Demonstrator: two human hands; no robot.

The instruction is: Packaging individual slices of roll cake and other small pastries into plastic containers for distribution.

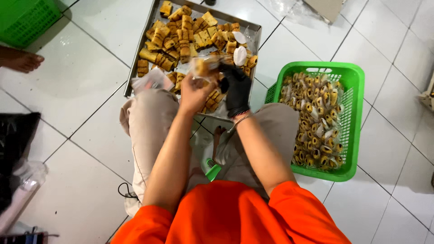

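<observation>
I sit on a tiled floor with a metal tray [135,68] of several golden-brown pastry pieces [181,36] in front of my knees. My left hand [193,94], bare, and my right hand [236,88], in a black glove, meet over the tray's near edge. Together they hold a small clear plastic wrapper [204,68] with a pastry piece in it. At my right stands a green plastic basket [350,77] filled with several wrapped pastries [316,122].
A stack of clear wrappers [153,81] lies on my left knee. Another green basket [25,18] sits at the far left, with another person's bare foot [20,58] below it. A black bag [13,144] lies left; plastic sheeting [289,7] lies beyond the tray.
</observation>
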